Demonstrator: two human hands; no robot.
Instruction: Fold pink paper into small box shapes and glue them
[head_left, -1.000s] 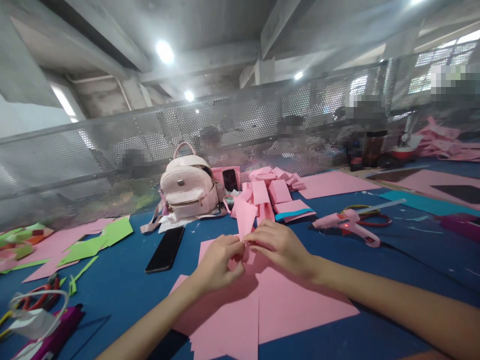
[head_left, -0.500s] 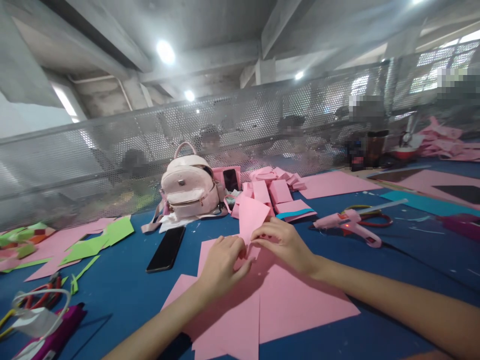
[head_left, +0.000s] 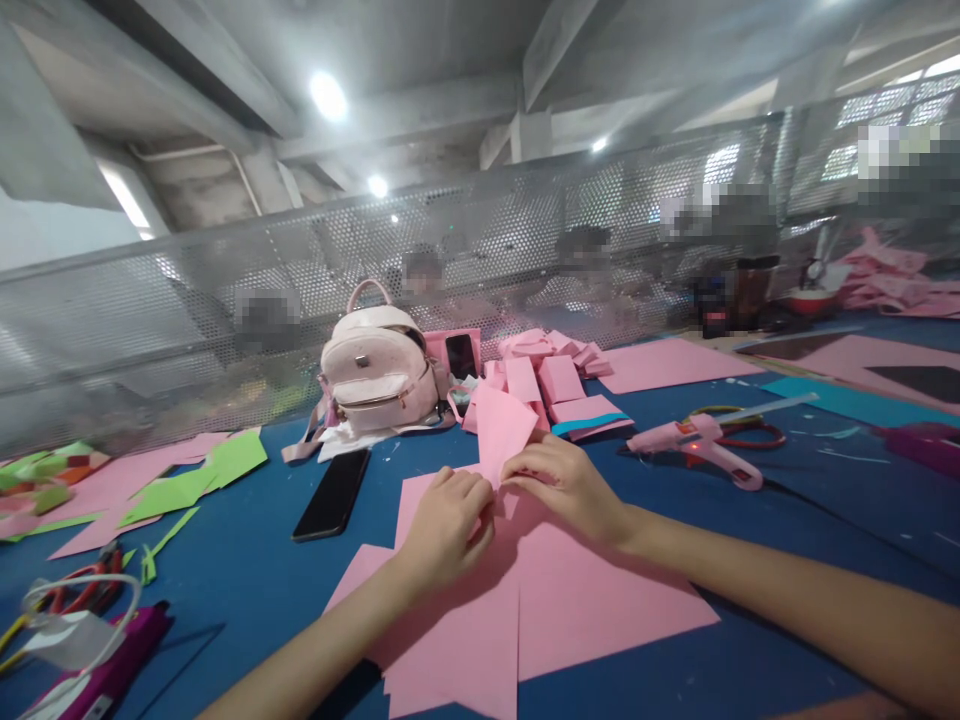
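Note:
Between my two hands a folded piece of pink paper (head_left: 504,428) stands up, wider at its top than where I grip it. My left hand (head_left: 450,515) pinches its lower left edge with curled fingers. From the other side my right hand (head_left: 566,485) grips it, thumb and fingertips pressed together. The fingertips of both hands nearly meet at the paper's lower end. Under my hands lie flat pink sheets (head_left: 600,600), overlapping on the blue table (head_left: 247,600). Just behind is a heap of folded pink paper pieces (head_left: 559,380).
A black phone (head_left: 332,495) and a pale backpack (head_left: 379,370) are left of centre. On the right lies a pink glue gun (head_left: 701,440) with scissors (head_left: 757,435) behind it. Green paper (head_left: 232,465) and a purple power strip (head_left: 124,655) are at left. A perforated metal screen (head_left: 480,235) stands behind.
My left thumb has drawn in closer under the fingers at the paper's lower end. The pink paper and my right hand stay almost where they were.

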